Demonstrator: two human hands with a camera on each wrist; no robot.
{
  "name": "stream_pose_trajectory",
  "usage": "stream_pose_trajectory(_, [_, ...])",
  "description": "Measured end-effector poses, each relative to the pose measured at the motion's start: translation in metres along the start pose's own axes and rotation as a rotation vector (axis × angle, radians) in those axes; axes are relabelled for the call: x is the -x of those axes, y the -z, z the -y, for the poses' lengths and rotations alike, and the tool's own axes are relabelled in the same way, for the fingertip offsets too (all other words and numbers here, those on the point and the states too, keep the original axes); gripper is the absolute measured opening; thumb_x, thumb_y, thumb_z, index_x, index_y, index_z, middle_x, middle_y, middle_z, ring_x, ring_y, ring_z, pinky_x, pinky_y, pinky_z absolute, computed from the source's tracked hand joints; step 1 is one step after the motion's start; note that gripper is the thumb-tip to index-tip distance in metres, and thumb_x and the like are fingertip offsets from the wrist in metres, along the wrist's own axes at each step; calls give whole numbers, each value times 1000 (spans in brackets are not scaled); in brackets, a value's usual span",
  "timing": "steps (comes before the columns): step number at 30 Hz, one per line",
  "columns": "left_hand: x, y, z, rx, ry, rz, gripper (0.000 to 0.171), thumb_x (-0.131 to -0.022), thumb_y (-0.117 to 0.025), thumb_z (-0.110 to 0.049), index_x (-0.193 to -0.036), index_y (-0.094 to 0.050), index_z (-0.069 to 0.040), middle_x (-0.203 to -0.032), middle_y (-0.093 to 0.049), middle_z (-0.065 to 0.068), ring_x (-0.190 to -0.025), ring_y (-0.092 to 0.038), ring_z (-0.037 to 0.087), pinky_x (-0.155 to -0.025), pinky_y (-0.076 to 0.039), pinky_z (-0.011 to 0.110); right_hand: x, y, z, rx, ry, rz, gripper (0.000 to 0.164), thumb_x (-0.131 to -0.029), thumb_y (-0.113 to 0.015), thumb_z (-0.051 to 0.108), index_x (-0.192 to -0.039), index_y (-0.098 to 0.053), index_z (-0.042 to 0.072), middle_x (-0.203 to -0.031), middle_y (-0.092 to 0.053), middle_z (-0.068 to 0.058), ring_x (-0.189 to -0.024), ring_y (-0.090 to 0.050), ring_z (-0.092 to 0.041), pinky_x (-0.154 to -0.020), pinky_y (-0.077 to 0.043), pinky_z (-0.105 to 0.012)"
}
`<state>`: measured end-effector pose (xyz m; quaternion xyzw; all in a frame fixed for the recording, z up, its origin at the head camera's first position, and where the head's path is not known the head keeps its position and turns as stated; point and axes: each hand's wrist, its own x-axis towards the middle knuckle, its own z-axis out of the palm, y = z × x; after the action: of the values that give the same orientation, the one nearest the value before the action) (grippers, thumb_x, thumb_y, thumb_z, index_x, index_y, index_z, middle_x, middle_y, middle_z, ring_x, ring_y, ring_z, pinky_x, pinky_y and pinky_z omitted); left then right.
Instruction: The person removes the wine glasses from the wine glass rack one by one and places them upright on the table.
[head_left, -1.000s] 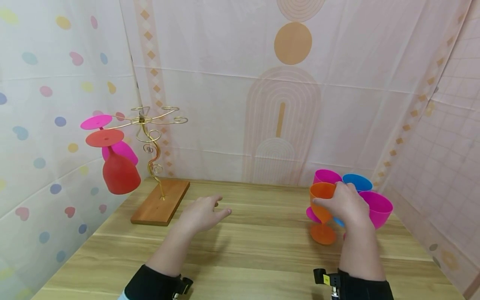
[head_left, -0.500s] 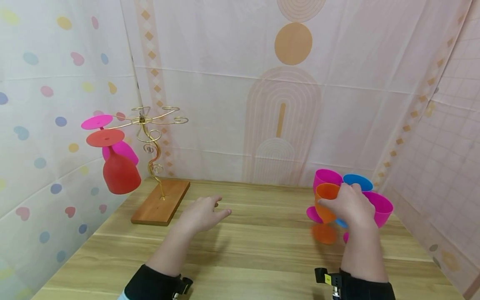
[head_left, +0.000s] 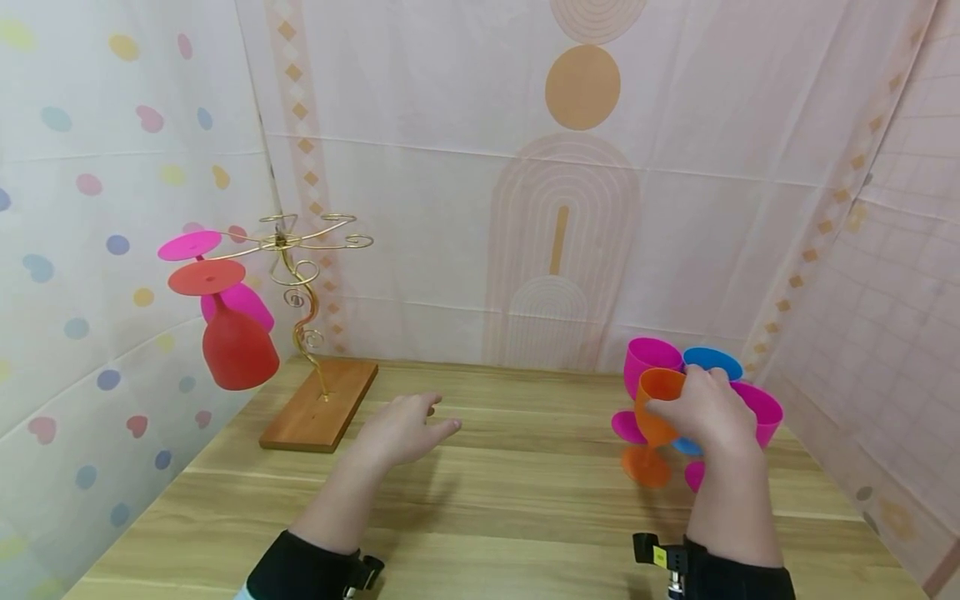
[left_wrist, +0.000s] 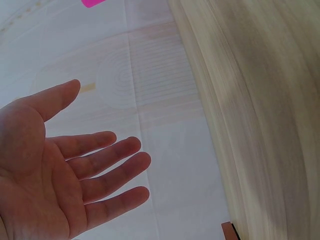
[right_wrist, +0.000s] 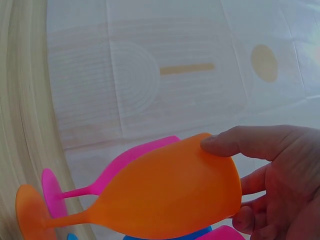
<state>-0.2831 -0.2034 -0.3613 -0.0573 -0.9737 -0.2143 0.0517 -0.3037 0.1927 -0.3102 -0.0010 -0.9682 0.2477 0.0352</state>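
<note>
Shifted slightly toward three o'clock since a second ago, gripping orange goblet (right_wrist: 162,195) near its rim with right hand (head_left: 708,412), at four o'clock in head view; at seven o'clock, resting in midair with left hand (head_left: 408,429) relaxed.

Across the left of the frame I've got a white cloth (head_left: 75,350), scattered with coloured dots and hearts. Straight ahead of me, a pale backdrop (head_left: 420,208) fills the upper centre, a crease running right across it! Up top, a ringed circle (head_left: 597,18), cut by the frame's edge, meets a solid tan disc (head_left: 582,87); below them, an arch (head_left: 525,250) of fine lines, a mustard bar (head_left: 558,240) upright inside it. Diamonds (head_left: 305,146) run down a strip at upper left, and a grid-printed cloth (head_left: 862,292) covers the far right. Along the bottom, my wood-grained surface (head_left: 525,483), streaked light and dark.
</note>
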Motion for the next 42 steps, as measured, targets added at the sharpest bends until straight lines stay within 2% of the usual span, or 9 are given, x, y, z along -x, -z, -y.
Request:
stream_pose_trajectory(11, [1, 0, 0, 6, 1, 4, 65, -97, -65, -49, -143, -56, -3, -128, -67, 17, -118, -64, 35, -96, -51, 57, 1, 1, -2, 0, -5, -7, 92, -85, -78, 44, -145, -33, -11, -122, -37, -35, -99, -55, -44, -60, -55, -44])
stream_pose_trajectory(15, [0, -1, 1, 2, 2, 7, 65, -98, -65, -49, -143, -56, -3, -128, -67, 17, -118, -64, 35, -96, -51, 57, 2, 1, -2, -4, -13, -27, 102, -84, -76, 54, -150, -30, -9, -128, -33, -38, -100, -54, -46, -60, -55, -46])
stream_pose_trajectory(19, [1, 0, 1, 0, 0, 7, 65, -97, -65, -48, -143, -57, -3, -128, -67, 17, -117, -64, 35, -96, -51, 57, 2, 1, 1, -42, 9, -92, 115, -82, -70, 70, -156, -24, -5, -142, -27, -39, -109, -49, -51, -68, -56, -53])
stream_pose_trajectory(23, [3, 3, -2, -1, 1, 9, 65, -97, -64, -49, -144, -56, -4, -129, -67, 17, -118, -64, 35, -96, -51, 57, 2, 0, 9, -91, 68, -183, 110, -85, -65, 72, -159, -24, 1, -152, -25, -36, -123, -40, -56, -84, -52, -67])
stream_pose_trajectory(27, [6, 6, -5, 2, 3, 12, 65, -98, -64, -49, -146, -55, -6, -131, -66, 15, -120, -63, 35, -96, -50, 59, 1, -1, 17, -139, 130, -238, 99, -90, -65, 65, -159, -28, 4, -155, -27, -32, -133, -33, -56, -97, -42, -73])
stream_pose_trajectory(32, [9, 8, -9, 8, -18, 6, 65, -98, -64, -50, -147, -54, -9, -133, -66, 12, -121, -63, 34, -97, -50, 59, -2, -5, 23, -212, 240, -276, 83, -95, -67, 54, -155, -38, 4, -153, -35, -28, -136, -35, -52, -103, -40, -69])
stream_pose_trajectory(35, [10, 10, -12, 25, -53, -13, 65, -97, -64, -51, -147, -55, -11, -133, -66, 10, -118, -64, 31, -96, -51, 57, -5, -11, 27, -253, 318, -303, 75, -96, -67, 50, -151, -45, 5, -148, -42, -25, -133, -40, -47, -102, -45, -64])
stream_pose_trajectory(42, [14, 16, -18, 47, -155, -111, 58, -97, -66, -50, -140, -62, -11, -125, -70, 5, -105, -70, 25, -86, -57, 49, -13, -28, 39, -325, 442, -320, 66, -97, -68, 46, -147, -52, 8, -143, -49, -18, -126, -49, -38, -94, -53, -57])
